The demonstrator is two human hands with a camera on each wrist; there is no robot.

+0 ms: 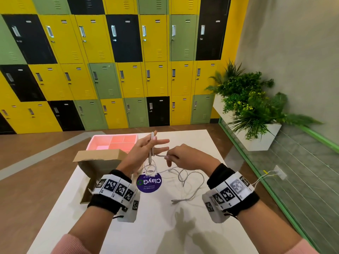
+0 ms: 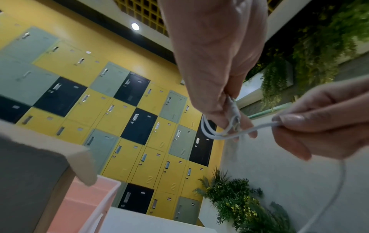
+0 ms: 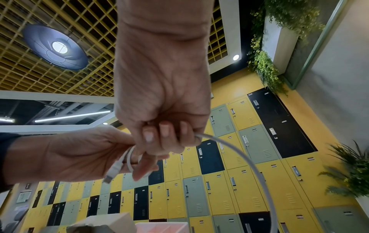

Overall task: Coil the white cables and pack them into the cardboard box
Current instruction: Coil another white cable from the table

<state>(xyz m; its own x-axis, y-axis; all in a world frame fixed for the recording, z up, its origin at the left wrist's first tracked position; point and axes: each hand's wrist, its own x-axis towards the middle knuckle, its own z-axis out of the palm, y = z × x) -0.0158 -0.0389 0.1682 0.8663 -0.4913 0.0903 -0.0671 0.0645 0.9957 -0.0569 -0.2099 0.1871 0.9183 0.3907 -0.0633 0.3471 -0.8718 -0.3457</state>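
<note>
A white cable (image 1: 192, 177) trails in loose loops on the white table (image 1: 165, 226), its plug end lying near the front. My left hand (image 1: 145, 149) is raised above the table, and the cable (image 2: 219, 135) loops round its fingers with a connector pinned under the thumb. Just to the right, my right hand (image 1: 185, 156) pinches the same cable (image 3: 239, 157) between thumb and fingertips, close to the left fingers. The open cardboard box (image 1: 97, 164) stands at the left of the table, beside my left wrist; its inside is mostly hidden.
A pink divided tray (image 1: 113, 142) sits behind the box. A round purple ClayGo sign (image 1: 149, 183) lies under the hands. Coloured lockers (image 1: 128, 70) fill the far wall. A planter (image 1: 245, 99) and a green-framed glass partition (image 1: 275, 180) are at the right.
</note>
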